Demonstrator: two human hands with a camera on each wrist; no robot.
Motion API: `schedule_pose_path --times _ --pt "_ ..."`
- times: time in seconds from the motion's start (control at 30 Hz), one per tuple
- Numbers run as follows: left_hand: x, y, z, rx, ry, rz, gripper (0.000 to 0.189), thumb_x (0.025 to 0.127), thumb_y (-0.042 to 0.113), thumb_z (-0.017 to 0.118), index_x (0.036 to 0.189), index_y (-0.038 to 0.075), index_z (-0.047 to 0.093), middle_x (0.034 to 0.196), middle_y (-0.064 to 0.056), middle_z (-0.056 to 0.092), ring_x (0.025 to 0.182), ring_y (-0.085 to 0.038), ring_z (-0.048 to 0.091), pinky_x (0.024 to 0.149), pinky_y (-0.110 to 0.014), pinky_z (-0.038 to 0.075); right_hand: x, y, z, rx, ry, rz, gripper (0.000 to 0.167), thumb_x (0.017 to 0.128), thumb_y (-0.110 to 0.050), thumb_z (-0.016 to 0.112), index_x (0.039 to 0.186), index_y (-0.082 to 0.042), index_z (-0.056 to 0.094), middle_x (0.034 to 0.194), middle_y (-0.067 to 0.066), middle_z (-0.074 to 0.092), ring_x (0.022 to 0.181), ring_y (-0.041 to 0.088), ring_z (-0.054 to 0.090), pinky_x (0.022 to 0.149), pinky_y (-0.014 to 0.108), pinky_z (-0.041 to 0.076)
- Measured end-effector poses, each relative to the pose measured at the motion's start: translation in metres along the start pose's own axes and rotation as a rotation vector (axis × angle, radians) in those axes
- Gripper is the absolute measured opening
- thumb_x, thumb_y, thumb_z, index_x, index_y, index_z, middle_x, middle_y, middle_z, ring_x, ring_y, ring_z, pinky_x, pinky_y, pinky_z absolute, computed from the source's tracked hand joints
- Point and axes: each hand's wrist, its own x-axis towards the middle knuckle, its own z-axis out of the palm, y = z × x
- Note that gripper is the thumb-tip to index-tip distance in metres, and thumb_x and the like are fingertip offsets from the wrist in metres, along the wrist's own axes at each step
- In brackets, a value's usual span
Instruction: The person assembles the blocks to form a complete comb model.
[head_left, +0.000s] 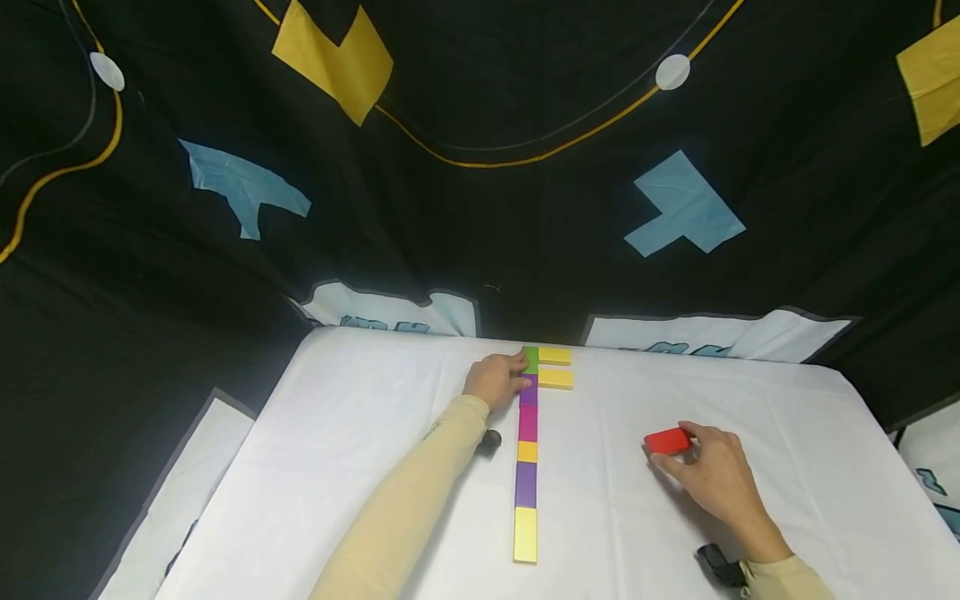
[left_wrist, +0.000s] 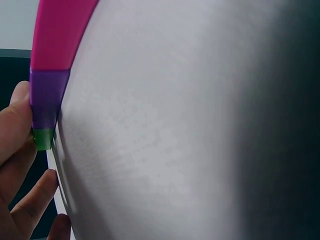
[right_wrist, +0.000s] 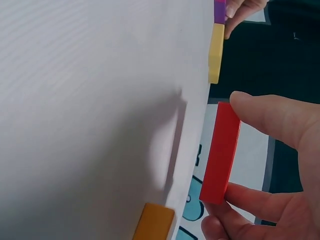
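My left hand [head_left: 495,379] touches the left side of a block row at its far end, by the green block [head_left: 532,357] and the purple block [head_left: 530,394]. In the left wrist view the thumb lies along the purple block, with fingers beside the green one. Toward me follow a magenta block [head_left: 528,423], an orange block [head_left: 527,452], a second purple block [head_left: 526,485] and a pale yellow block [head_left: 526,535]. My right hand [head_left: 716,471] pinches a red rectangular block [head_left: 666,441] between thumb and fingers, raised off the table.
Two yellow blocks [head_left: 555,379] extend rightward from the row's far end, with a gap between them. An orange block [right_wrist: 155,222] shows low in the right wrist view. White cloth covers the table [head_left: 622,500]; a dark curtain [head_left: 487,233] hangs behind.
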Motion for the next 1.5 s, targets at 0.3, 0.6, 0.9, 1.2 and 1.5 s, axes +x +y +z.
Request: schedule_pose_path --times 0.3,0.6,0.9,1.2,1.5 --pt "0.0 0.001 0.0 -0.001 -0.004 -0.007 0.048 0.093 0.032 0.073 0.138 0.02 0.062 0.149 0.008 0.051 0.138 -0.024 0.049 0.113 -0.04 0.039 0.005 -0.013 0.004 0.016 0.027 -0.026 0.068 0.08 -0.029 0.084 0.125 0.015 0.059 0.12 0.036 0.062 0.112 0.05 0.05 0.092 0.063 0.046" --pt "0.001 0.0 0.0 0.016 0.0 0.006 0.047 0.093 0.032 0.073 0.137 0.019 0.063 0.149 0.008 0.051 0.137 -0.024 0.049 0.113 -0.042 0.04 0.011 -0.023 0.01 0.046 0.007 -0.022 0.068 0.083 -0.03 0.081 0.129 0.013 0.057 0.123 0.034 0.061 0.114 0.047 0.049 0.095 0.061 0.046" --pt "0.001 0.0 0.0 0.007 0.0 -0.002 0.047 0.093 0.033 0.073 0.137 0.02 0.062 0.148 0.009 0.051 0.137 -0.024 0.049 0.113 -0.043 0.039 0.017 -0.04 0.021 0.031 -0.026 0.02 0.07 0.082 -0.031 0.081 0.131 0.013 0.056 0.124 0.032 0.062 0.112 0.044 0.049 0.094 0.057 0.048" --pt "0.001 0.0 0.0 0.014 -0.009 0.005 0.048 0.093 0.033 0.073 0.138 0.02 0.062 0.149 0.008 0.05 0.138 -0.025 0.048 0.113 -0.045 0.04 0.025 -0.053 0.032 0.034 -0.001 -0.005 0.067 0.082 -0.03 0.082 0.128 0.013 0.059 0.116 0.03 0.065 0.103 0.041 0.052 0.087 0.052 0.051" --pt "0.002 -0.002 0.001 0.015 -0.012 0.004 0.048 0.093 0.033 0.073 0.138 0.021 0.061 0.149 0.008 0.049 0.139 -0.024 0.047 0.114 -0.043 0.039 0.036 -0.07 0.041 0.028 0.015 -0.013 0.068 0.08 -0.032 0.083 0.127 0.011 0.061 0.113 0.027 0.067 0.101 0.038 0.053 0.084 0.05 0.055"
